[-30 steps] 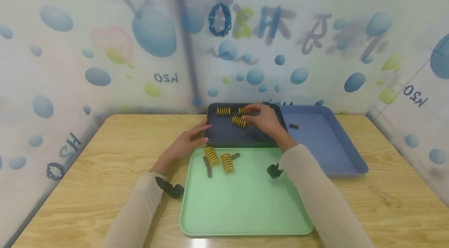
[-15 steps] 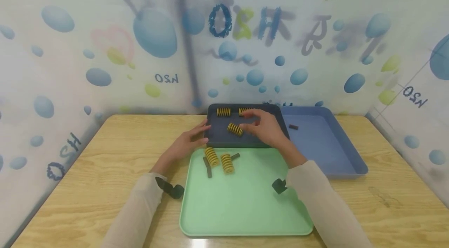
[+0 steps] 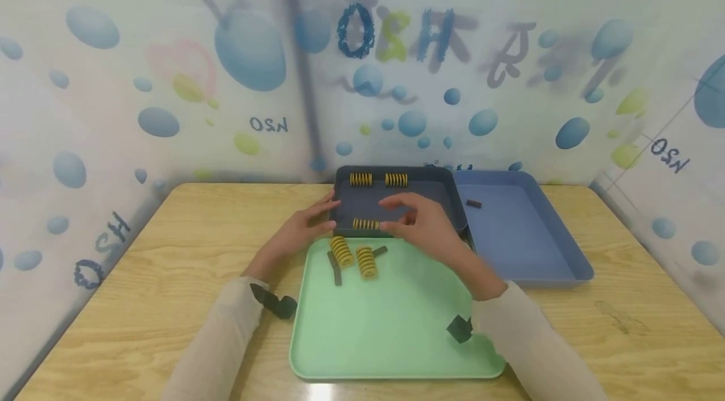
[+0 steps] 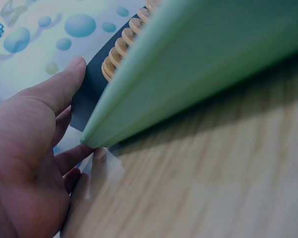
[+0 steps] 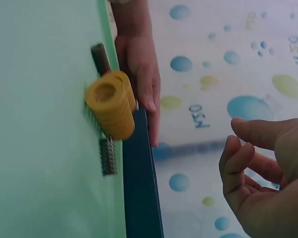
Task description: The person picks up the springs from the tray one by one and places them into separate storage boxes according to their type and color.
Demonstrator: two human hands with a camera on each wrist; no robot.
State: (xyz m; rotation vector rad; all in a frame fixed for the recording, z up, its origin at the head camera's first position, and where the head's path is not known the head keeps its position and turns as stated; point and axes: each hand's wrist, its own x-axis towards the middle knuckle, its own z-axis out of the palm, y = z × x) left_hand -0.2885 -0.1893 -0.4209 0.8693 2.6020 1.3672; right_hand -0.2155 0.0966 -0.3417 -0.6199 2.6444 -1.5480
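Right hand (image 3: 426,225) open and empty over loose spring (image 3: 365,224) at frame centre; a fumbled pinch could roll it away.

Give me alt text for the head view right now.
A right hand hovers open beside a yellow spring in a dark tray, while the left hand rests on that tray's left edge. Two more springs lie on a green tray in front.

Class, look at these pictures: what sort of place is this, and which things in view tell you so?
Probably a staged sorting booth, not a home: a wooden table enclosed by bubble-print sheets, with three sorting trays, green tray, dark tray and blue tray, holding yellow springs.
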